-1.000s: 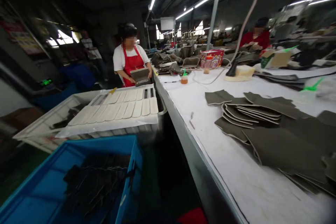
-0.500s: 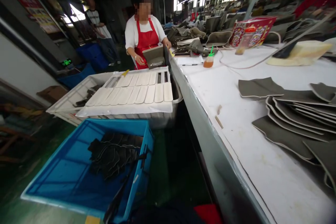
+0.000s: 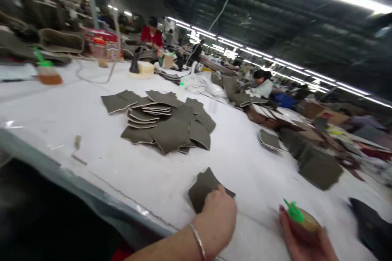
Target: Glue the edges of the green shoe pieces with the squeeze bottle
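My left hand point(image 3: 218, 219), with a silver bangle at the wrist, is at the front of the white table. Its fingers are closed on a dark grey-green leather-like piece point(image 3: 200, 191) with curved edges. The fingertips are partly hidden behind the knuckles. At the lower right, my right hand point(image 3: 288, 234) is wrapped round a squeeze bottle point(image 3: 308, 226) with a green nozzle and amber liquid inside. The bottle leans, nozzle towards the upper left. Beyond my left hand lies a loose pile of similar grey-green pieces point(image 3: 171, 130), some with pale edges.
Another green-topped bottle point(image 3: 49, 74), a jar with a red lid point(image 3: 100, 52) and a yellowish block point(image 3: 143, 69) stand farther back. A row of stacked dark pieces point(image 3: 315, 163) lies right. The table edge point(image 3: 107, 202) runs along the near left. People work in the background.
My view has swung right, from the blue crate and the co-worker in a red apron to the table. Both my hands are now in view, holding the piece and the bottle.
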`<state>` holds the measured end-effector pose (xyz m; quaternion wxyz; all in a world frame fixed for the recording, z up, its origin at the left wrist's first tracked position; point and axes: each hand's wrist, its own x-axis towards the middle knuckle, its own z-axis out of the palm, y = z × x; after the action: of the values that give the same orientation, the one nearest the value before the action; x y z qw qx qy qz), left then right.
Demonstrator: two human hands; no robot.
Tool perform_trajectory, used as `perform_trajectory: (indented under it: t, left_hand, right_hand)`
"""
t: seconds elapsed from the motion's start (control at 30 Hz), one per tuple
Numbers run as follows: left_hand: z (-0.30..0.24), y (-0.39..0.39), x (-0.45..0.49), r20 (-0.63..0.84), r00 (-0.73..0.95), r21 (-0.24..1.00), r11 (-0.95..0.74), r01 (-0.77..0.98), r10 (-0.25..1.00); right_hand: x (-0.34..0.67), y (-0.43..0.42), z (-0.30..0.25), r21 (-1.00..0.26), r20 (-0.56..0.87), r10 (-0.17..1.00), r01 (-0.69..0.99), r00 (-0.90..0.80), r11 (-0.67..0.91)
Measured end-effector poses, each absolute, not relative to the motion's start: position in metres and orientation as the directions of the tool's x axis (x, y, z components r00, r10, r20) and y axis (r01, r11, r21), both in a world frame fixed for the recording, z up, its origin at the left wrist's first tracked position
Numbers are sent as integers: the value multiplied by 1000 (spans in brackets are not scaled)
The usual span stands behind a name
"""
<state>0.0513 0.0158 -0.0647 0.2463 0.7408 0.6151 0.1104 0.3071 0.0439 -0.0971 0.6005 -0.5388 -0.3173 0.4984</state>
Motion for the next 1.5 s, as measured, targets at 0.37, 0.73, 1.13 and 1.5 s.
perform_trajectory:
  t: [0.37, 0.73, 1.13, 1.5]
  left_hand:
    - [-65, 38, 50, -122, 314, 372, -250, 894, 941]
    - [-62, 65, 47, -72, 401, 439, -332, 835, 913]
    - [-57, 71, 46, -141, 389, 517, -267, 813, 910]
    - [-62, 73, 44, -146, 398, 526, -269, 807, 906]
  right_hand:
    - [315, 16, -67, -934, -58, 974, -356, 218, 24]
    - [290, 33, -56, -938, 288, 954, 225, 86, 263]
    - [280, 54, -63, -655, 495, 853, 575, -164, 491]
    - [279, 52, -62, -629, 493, 844, 583, -214, 515]
